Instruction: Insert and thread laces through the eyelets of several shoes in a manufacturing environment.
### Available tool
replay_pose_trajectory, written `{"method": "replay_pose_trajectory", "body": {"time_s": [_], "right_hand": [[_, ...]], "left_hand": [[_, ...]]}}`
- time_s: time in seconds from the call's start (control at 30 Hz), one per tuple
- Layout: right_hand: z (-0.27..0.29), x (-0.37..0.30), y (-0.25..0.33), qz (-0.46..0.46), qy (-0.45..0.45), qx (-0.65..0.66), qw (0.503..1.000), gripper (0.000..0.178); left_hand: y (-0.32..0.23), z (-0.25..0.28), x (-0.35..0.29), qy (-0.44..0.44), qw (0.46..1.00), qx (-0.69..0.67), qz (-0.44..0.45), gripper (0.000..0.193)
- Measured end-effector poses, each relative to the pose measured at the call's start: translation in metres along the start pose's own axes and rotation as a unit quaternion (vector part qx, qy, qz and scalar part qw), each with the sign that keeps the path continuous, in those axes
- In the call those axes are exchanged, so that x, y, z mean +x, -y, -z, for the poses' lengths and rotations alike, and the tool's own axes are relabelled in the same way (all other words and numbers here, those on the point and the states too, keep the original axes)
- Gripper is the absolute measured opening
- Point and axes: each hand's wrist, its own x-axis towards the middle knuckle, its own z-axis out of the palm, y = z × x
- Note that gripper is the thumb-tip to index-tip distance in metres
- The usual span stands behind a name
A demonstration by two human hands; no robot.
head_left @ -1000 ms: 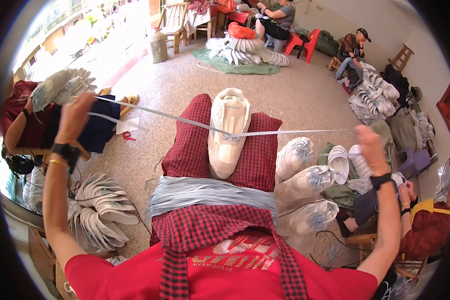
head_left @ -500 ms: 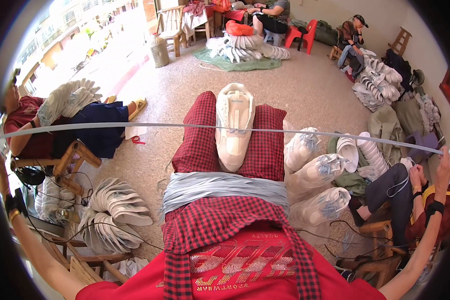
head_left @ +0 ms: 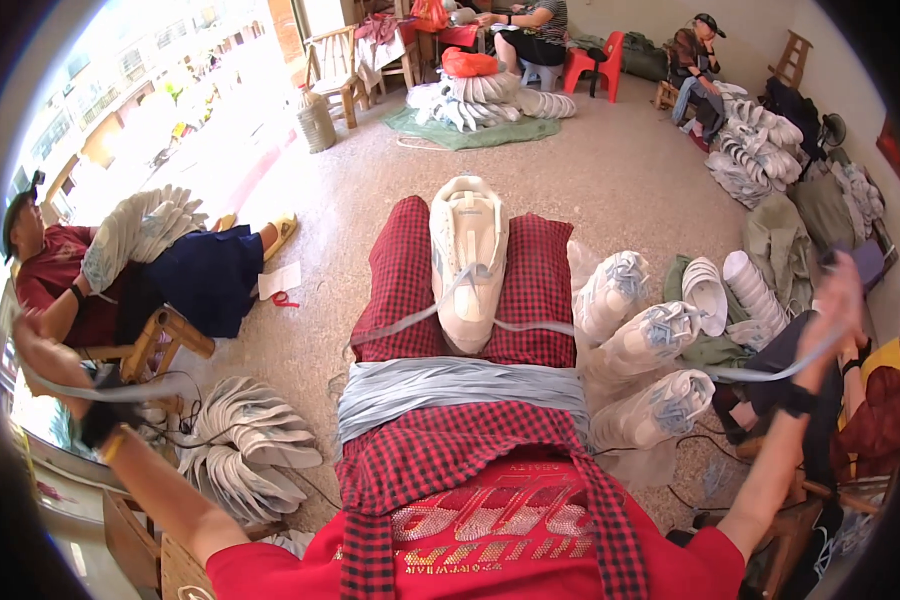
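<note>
A white sneaker (head_left: 460, 310) lies between my thighs, toe toward me, on the red-and-black checked cloth over my legs. A pale grey-blue shoelace (head_left: 530, 327) passes through its lower eyelets and sags out to both sides. My left hand (head_left: 50, 360), raised at the far left, is blurred and has one length of the lace running to it. Out at the right, my right hand (head_left: 832, 300) is raised and smeared too, with the other length reaching it. Across my lap lies a bundle of pale blue laces (head_left: 460, 395).
Several laced white sneakers (head_left: 660, 410) stand at my right. Stacked shoe uppers (head_left: 245, 440) sit on the floor at my left. A person with uppers on the lap (head_left: 185, 275) sits at left, another (head_left: 860, 400) close at right. Black cables (head_left: 670, 505) trail beside me.
The lace, stretched taut across the view before, now hangs slack in curves and dips at the sneaker. Both hands have moved inward; the left is lower, and the right is turned with fingers up.
</note>
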Motion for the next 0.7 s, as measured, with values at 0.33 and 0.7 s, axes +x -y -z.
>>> {"method": "replay_pose_trajectory", "body": {"time_s": [0.33, 0.7], "right_hand": [[-0.233, -0.153, 0.144, -0.361, 0.44, 0.351, 0.744, 0.014], [-0.274, -0.177, 0.141, -0.219, 0.444, 0.31, 0.812, 0.012]], "left_hand": [[-0.344, -0.184, -0.249, 0.393, 0.712, -0.547, 0.197, 0.013], [-0.391, -0.194, -0.309, 0.555, 0.624, -0.5, 0.231, 0.014]]}}
